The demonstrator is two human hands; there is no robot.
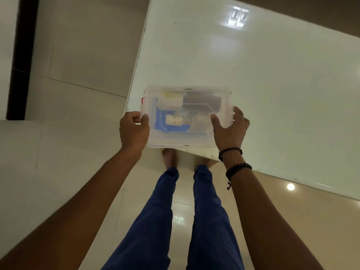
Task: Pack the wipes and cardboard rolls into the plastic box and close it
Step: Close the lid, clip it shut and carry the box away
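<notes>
While the lidded box (187, 116) sits mid-frame on the table (253, 75) corner, the left hand (134, 129) and right hand (229, 129) clamp its ends.

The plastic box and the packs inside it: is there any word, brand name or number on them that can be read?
None can be read.
Plastic box: its clear lid shows only a moulded outline, no lettering.
Blue wipes pack: a pale label patch, its print too blurred to read.
Yellowish pack: no legible print.
Cardboard rolls: plain brown.
White table: only light reflections.
</notes>
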